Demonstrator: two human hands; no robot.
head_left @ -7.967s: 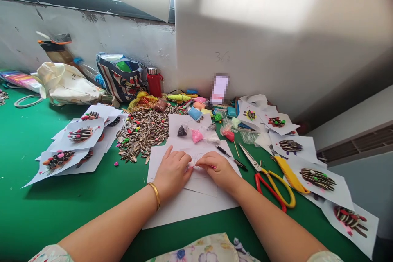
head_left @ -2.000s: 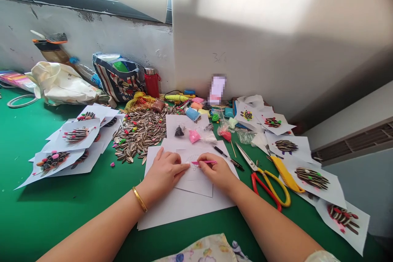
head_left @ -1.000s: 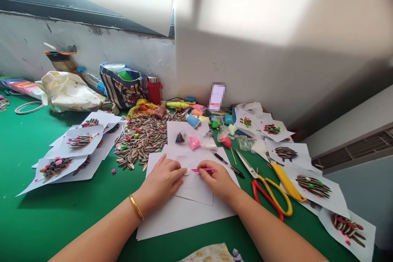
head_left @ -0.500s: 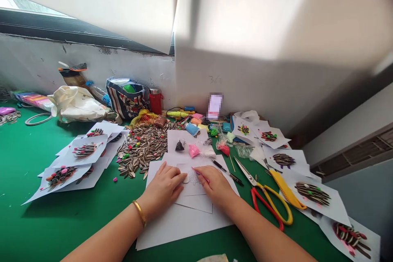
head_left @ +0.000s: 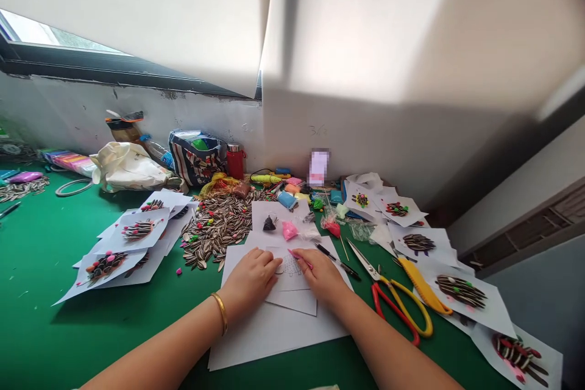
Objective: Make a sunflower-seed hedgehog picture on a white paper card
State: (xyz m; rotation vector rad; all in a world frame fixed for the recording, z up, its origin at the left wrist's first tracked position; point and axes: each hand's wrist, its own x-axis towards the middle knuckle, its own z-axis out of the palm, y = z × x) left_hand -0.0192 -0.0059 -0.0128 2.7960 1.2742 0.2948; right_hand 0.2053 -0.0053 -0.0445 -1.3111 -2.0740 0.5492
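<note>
My right hand is closed around a slim pink stick-like tool, its tip over a small sheet with a dotted drawing. My left hand, with a gold bangle at the wrist, lies on the papers left of that drawing, fingers lightly bent and pressing down. A small pale piece shows by its fingertips, too small to name. Beneath both hands are larger white sheets. Just beyond sit a black lump and a pink lump of clay on paper. A black pen lies beside my right hand.
A heap of striped sunflower seeds spreads to the left. Seed-decorated hedgehog pictures lie at left and right. Scissors and a yellow cutter are on the right. Bags and a red bottle stand behind.
The view has shifted slightly, so the table items appear a little lower at the back. Both hands keep nearly the same place on the paper, the pink tool still in my right hand.
</note>
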